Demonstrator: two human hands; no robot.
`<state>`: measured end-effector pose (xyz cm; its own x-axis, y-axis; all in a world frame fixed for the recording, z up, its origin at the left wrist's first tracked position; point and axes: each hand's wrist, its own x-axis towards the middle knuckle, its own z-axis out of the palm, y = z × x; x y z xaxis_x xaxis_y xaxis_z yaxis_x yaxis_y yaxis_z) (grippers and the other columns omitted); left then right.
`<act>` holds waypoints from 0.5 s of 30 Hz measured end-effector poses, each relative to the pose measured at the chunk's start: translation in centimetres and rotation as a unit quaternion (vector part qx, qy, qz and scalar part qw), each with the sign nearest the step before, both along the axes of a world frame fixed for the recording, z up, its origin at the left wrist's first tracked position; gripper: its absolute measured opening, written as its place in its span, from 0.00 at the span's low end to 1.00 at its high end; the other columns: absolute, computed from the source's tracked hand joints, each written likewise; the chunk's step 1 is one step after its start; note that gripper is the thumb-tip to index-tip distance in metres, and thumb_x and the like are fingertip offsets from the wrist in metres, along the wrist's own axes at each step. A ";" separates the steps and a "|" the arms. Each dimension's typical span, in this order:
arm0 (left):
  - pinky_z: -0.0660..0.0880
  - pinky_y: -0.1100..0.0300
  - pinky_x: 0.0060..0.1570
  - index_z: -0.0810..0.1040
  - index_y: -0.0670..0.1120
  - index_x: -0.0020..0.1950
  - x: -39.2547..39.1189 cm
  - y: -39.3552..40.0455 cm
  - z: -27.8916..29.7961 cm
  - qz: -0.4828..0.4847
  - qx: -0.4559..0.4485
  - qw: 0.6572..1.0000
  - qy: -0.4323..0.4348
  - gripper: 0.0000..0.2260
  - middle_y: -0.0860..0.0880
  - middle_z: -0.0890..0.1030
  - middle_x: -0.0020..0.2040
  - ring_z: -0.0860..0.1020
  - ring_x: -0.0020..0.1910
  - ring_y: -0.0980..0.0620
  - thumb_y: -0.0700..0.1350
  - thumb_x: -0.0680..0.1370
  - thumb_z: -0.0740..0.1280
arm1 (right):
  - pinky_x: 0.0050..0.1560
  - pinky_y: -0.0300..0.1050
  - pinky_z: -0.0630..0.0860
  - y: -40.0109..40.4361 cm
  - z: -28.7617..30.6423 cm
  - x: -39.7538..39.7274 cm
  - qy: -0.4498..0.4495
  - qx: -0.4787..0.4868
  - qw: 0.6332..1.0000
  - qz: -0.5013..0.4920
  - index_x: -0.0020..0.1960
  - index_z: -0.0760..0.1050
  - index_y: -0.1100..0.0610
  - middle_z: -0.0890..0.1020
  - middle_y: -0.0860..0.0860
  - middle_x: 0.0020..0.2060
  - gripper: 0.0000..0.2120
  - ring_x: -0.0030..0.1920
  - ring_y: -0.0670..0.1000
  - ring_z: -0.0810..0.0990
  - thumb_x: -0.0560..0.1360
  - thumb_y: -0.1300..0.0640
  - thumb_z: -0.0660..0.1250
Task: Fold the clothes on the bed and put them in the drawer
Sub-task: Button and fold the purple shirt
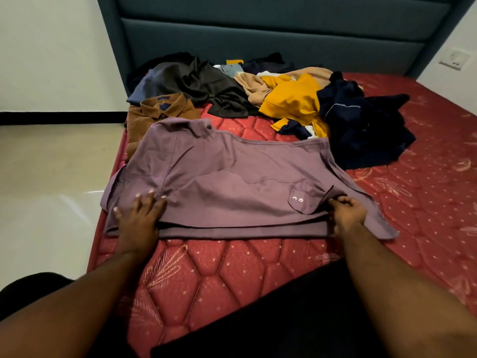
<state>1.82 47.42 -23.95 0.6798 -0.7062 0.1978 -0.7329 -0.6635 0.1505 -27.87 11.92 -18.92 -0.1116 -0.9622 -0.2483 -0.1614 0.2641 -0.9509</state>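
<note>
A mauve polo shirt (232, 182) lies spread across the red quilted mattress (222, 275), its near edge doubled over into a fold. My left hand (140, 215) presses flat on the shirt's left end with fingers spread. At the right end, next to the button placket, my right hand (347, 213) pinches the folded cloth with curled fingers. Behind the shirt lie a folded brown shirt (154, 112) and a loose heap of clothes: dark grey (201, 83), mustard yellow (294, 99), beige (253, 83) and navy (361, 127).
A teal padded headboard (258, 34) stands at the far end of the bed. The bed's left edge drops to a shiny beige floor (51, 177). A wall socket (454, 59) sits at the upper right. No drawer is in view.
</note>
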 end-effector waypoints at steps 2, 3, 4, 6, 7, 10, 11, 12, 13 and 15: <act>0.32 0.36 0.69 0.66 0.50 0.76 -0.7 -0.2 0.5 -0.063 0.063 0.994 -0.069 0.35 0.44 0.64 0.77 0.61 0.75 0.40 0.39 0.70 0.71 | 0.40 0.51 0.81 -0.9 -1.1 0.0 0.060 -0.057 0.997 -0.003 0.36 0.68 0.50 0.77 0.55 0.36 0.18 0.35 0.51 0.75 0.65 0.65 0.76; 0.34 0.37 0.71 0.67 0.48 0.75 -0.9 -0.3 0.5 -0.101 0.075 0.987 -0.096 0.33 0.44 0.66 0.76 0.63 0.74 0.41 0.41 0.70 0.70 | 0.46 0.54 0.81 -0.8 -1.2 0.1 0.075 -0.070 0.995 0.008 0.38 0.68 0.50 0.77 0.55 0.37 0.19 0.37 0.51 0.75 0.63 0.65 0.76; 0.38 0.38 0.73 0.69 0.47 0.73 -1.0 -0.5 0.7 -0.142 0.073 0.981 -0.111 0.29 0.43 0.68 0.74 0.66 0.73 0.41 0.43 0.71 0.68 | 0.49 0.54 0.80 -0.7 -1.2 0.1 0.090 -0.075 0.993 0.025 0.43 0.69 0.49 0.76 0.55 0.38 0.20 0.38 0.52 0.75 0.63 0.65 0.77; 0.46 0.43 0.74 0.73 0.45 0.69 -1.0 -1.1 0.7 -0.206 0.072 0.969 -0.118 0.24 0.42 0.73 0.71 0.70 0.70 0.41 0.46 0.72 0.61 | 0.51 0.51 0.76 -0.2 -0.9 0.2 0.174 -0.108 0.975 0.092 0.59 0.72 0.50 0.75 0.55 0.43 0.27 0.43 0.54 0.76 0.65 0.65 0.75; 0.49 0.46 0.74 0.75 0.45 0.67 -0.9 -1.4 0.4 -0.224 0.078 0.966 -0.107 0.24 0.42 0.75 0.69 0.72 0.68 0.41 0.47 0.73 0.58 | 0.54 0.51 0.75 -0.1 -0.5 0.2 0.247 -0.145 0.949 0.135 0.65 0.71 0.51 0.75 0.57 0.49 0.30 0.48 0.56 0.76 0.65 0.64 0.75; 0.57 0.48 0.72 0.76 0.44 0.68 -1.0 -1.9 0.3 -0.218 0.071 0.973 0.018 0.25 0.42 0.74 0.69 0.72 0.69 0.39 0.48 0.75 0.51 | 0.57 0.58 0.72 -0.2 0.4 0.0 0.472 -0.269 0.804 0.241 0.58 0.77 0.55 0.71 0.60 0.59 0.19 0.58 0.64 0.71 0.68 0.61 0.73; 0.57 0.49 0.73 0.75 0.44 0.69 -1.0 -1.8 0.2 -0.204 0.043 0.976 0.067 0.25 0.43 0.72 0.71 0.69 0.71 0.40 0.48 0.76 0.51 | 0.56 0.58 0.72 -0.4 0.9 0.1 0.497 -0.297 0.773 0.260 0.53 0.78 0.57 0.72 0.59 0.58 0.14 0.58 0.63 0.70 0.68 0.61 0.73; 0.56 0.51 0.73 0.74 0.44 0.70 -1.3 -1.7 0.4 -0.187 0.008 0.976 0.113 0.24 0.44 0.71 0.72 0.67 0.73 0.43 0.47 0.77 0.52 | 0.54 0.57 0.72 -0.2 1.3 0.2 0.486 -0.313 0.772 0.265 0.49 0.78 0.59 0.74 0.59 0.55 0.09 0.56 0.63 0.71 0.69 0.61 0.72; 0.55 0.54 0.74 0.73 0.44 0.71 -1.5 -1.7 0.6 -0.171 -0.035 0.973 0.149 0.23 0.46 0.70 0.73 0.66 0.74 0.46 0.45 0.78 0.54 | 0.51 0.55 0.73 0.2 1.9 0.3 0.433 -0.312 0.810 0.243 0.46 0.77 0.61 0.75 0.60 0.50 0.06 0.53 0.61 0.73 0.71 0.60 0.70; 0.55 0.62 0.73 0.73 0.44 0.71 -1.8 -1.4 1.0 -0.134 -0.116 0.967 0.185 0.19 0.49 0.71 0.71 0.66 0.72 0.52 0.39 0.80 0.59 | 0.48 0.51 0.73 -0.3 2.2 0.2 0.254 -0.242 0.931 0.098 0.45 0.76 0.63 0.77 0.58 0.43 0.08 0.46 0.55 0.75 0.75 0.57 0.67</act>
